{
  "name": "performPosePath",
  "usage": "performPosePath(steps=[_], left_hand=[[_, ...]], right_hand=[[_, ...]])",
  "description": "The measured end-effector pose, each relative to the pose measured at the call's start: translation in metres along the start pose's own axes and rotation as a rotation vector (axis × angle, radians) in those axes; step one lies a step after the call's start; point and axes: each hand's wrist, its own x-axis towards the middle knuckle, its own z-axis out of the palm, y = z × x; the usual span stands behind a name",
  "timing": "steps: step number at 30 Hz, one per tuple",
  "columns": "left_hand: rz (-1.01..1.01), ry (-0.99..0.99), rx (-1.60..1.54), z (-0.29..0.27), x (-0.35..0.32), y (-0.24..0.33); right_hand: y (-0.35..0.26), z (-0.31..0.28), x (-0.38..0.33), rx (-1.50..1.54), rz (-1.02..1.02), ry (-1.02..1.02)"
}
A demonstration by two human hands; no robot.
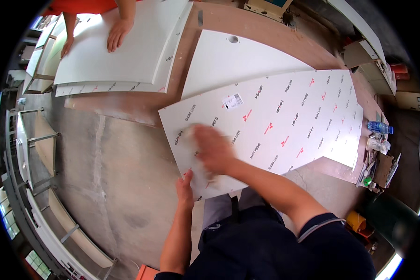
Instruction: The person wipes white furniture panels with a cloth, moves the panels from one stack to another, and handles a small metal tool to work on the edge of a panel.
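Note:
A large white panel [261, 135] with a printed protective film lies tilted across the worktable, its near left corner reaching toward my body. My left hand [185, 190] grips its near left edge, thumb up on the face. On the panel's left part is my right hand [213, 150], smeared by motion. Pale, cloth-like material [212, 178] shows from under it, its outline blurred. A white label [232, 101] sticks to the panel beyond my right hand. Beneath the far side lies another white panel [219, 60] with a round hole near its top.
At the far left, a co-worker's hands [120, 35] rest on a stack of white panels [112, 65]. The brown tabletop [182, 70] shows between stacks. Bottles [380, 127] and small tools stand at the right end. Metal-framed racks [44, 140] line the left.

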Motion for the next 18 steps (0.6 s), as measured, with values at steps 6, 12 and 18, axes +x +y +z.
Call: performPosePath(steps=[6,12,18], left_hand=[[0.101,0.088,0.102,0.013,-0.005,0.005],[0.057,0.058,-0.004,0.015,-0.009,0.005],[0.027,0.033,-0.039,0.006,-0.010,0.007]], right_hand=[[-0.027,0.003,0.149,-0.159,-0.146,-0.014],[0.123,-0.083,0.128,-0.385,0.185,0.081],[0.352,-0.202,0.031,-0.561,0.580,0.217]])
